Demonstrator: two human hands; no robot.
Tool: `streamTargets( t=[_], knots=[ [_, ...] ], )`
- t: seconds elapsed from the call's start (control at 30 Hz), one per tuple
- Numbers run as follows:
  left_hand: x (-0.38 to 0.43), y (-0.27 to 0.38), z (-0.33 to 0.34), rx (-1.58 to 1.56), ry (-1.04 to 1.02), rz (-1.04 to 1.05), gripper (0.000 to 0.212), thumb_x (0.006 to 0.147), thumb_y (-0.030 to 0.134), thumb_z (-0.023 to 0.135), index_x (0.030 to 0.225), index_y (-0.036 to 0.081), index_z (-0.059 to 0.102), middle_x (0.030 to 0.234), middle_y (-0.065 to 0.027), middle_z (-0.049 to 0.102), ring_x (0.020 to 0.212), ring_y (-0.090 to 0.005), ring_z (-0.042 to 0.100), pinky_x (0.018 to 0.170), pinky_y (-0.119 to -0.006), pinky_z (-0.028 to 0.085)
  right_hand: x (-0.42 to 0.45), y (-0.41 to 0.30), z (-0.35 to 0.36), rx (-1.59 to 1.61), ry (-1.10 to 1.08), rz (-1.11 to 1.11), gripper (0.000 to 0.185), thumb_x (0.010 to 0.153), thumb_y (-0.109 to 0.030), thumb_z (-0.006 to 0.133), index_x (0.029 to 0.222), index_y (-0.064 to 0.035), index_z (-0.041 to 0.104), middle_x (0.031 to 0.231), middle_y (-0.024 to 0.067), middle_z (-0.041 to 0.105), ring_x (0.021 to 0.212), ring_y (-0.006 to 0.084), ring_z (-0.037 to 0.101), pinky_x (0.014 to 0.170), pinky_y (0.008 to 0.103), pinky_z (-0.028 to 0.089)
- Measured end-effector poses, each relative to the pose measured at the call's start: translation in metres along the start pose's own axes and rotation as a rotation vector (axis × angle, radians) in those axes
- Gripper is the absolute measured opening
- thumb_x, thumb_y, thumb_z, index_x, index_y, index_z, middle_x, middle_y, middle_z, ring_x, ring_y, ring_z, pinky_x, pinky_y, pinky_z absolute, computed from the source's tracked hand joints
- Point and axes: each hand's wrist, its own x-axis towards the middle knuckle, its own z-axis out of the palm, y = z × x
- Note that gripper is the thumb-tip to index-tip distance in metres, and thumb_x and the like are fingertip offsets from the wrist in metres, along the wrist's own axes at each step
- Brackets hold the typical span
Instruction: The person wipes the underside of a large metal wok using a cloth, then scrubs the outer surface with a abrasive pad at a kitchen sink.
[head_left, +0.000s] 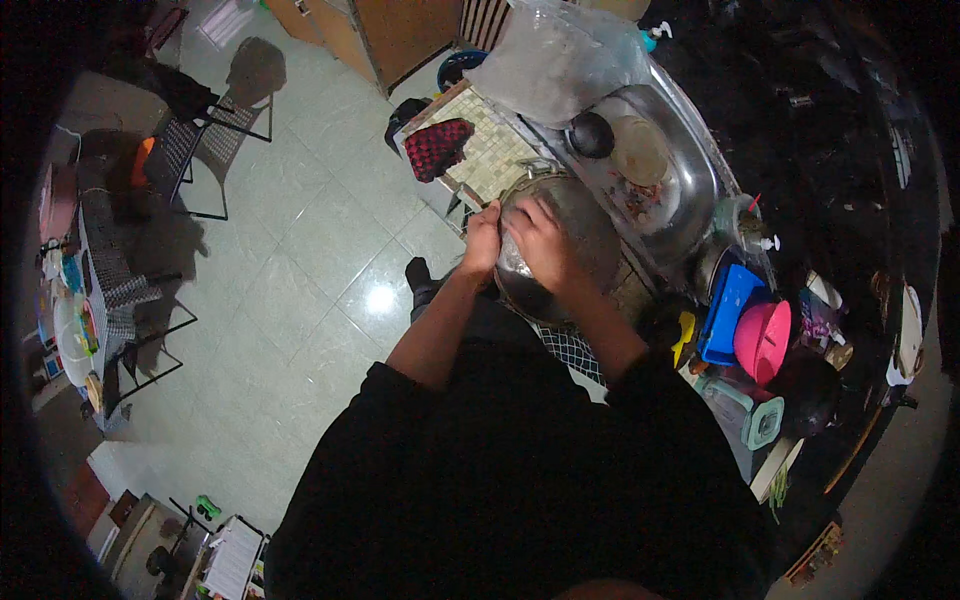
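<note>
A large round metal pot with a loop handle rests at the edge of the tiled counter, right in front of me. My left hand grips the near-left rim of the pot. Over the pot's metal surface lies my right hand, its fingers bent and blurred. Whether a scrubber or anything else is under those fingers is hidden. Just beyond the pot, the steel sink holds a dark round bowl, a pale round dish and brownish food scraps.
A red-and-black checked cloth lies on the counter's left. A clear plastic bag covers the sink's far end. At right stand a blue container, a pink bowl and a lidded box. Folding chairs stand left on the tiled floor.
</note>
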Motion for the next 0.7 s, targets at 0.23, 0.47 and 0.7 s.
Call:
streamTargets(
  t=[0.23, 0.47, 0.7],
  knots=[
    [-0.002, 0.0, 0.003, 0.104, -0.022, 0.019, 0.038, 0.102, 0.03, 0.043, 0.083, 0.003, 0.062, 0.078, 0.002, 0.057, 0.073, -0.009, 0.046, 0.068, -0.029, 0.041, -0.029, 0.001, -0.007, 0.048, 0.068, 0.019, 0.024, 0.081, -0.006, 0.058, 0.104, -0.001, 0.06, 0.106, 0.0155, 0.056, 0.102, 0.0354, 0.055, 0.085, 0.0436, 0.047],
    [0.0, 0.003, 0.001, -0.084, -0.036, -0.113, 0.039, 0.102, 0.028, 0.041, 0.091, -0.001, 0.065, 0.087, -0.0039, 0.064, 0.078, -0.0114, 0.055, 0.075, -0.028, 0.044, -0.058, 0.006, -0.013, 0.11, 0.036, -0.094, 0.02, 0.081, -0.008, 0.059, 0.101, -0.0021, 0.06, 0.106, 0.0139, 0.056, 0.102, 0.0349, 0.055, 0.085, 0.0447, 0.048],
    [0.004, 0.006, -0.005, -0.236, -0.056, -0.093, 0.04, 0.102, 0.03, 0.043, 0.088, 0.0, 0.065, 0.085, -0.0036, 0.064, 0.073, -0.0125, 0.054, 0.071, -0.029, 0.045, -0.027, -0.006, 0.003, 0.025, -0.069, -0.094, 0.025, 0.08, -0.006, 0.059, 0.104, -0.0042, 0.062, 0.113, 0.0144, 0.056, 0.106, 0.0353, 0.054, 0.092, 0.0443, 0.045]
  ],
)
